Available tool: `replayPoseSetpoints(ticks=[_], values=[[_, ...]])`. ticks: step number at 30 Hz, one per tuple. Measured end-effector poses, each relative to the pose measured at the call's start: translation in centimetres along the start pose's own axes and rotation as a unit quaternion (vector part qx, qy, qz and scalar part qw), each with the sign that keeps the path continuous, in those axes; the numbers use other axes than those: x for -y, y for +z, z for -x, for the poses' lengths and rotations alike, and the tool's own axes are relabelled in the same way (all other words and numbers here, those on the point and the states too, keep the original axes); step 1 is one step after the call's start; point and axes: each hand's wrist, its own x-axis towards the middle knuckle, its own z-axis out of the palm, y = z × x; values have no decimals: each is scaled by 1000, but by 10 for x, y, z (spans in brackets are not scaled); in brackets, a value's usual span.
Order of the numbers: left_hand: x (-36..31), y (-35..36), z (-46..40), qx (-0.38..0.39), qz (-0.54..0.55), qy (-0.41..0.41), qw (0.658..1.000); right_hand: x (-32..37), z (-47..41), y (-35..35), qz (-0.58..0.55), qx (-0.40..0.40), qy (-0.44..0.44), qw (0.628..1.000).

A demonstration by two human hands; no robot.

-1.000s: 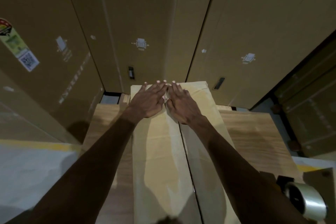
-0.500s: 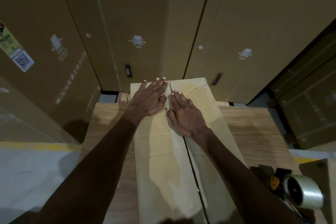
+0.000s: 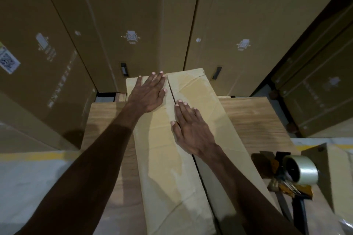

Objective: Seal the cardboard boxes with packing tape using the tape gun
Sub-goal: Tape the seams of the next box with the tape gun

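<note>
The tape gun (image 3: 294,177) lies at the near right on a low box, roll end away, handle toward the viewer. The long cardboard box (image 3: 164,158) rests on the wooden surface (image 3: 254,118), its long axis running away from the viewer toward the stacked cartons (image 3: 133,15). Both grips are released, palms flat: the right hand (image 3: 191,128) has slid back along the centre seam since half a second ago, while the left hand (image 3: 149,93) stays near the far end.
</note>
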Motion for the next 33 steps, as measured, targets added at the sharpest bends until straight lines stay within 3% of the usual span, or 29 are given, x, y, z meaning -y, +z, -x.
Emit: replayPoseSetpoints(ticks=[24, 33], values=[[-71, 18, 82, 32, -13, -16, 999, 4, 81, -13, 6, 64, -6, 998], [-73, 18, 86, 20, -19, -17, 999, 12, 159, -13, 12, 71, -4, 997]])
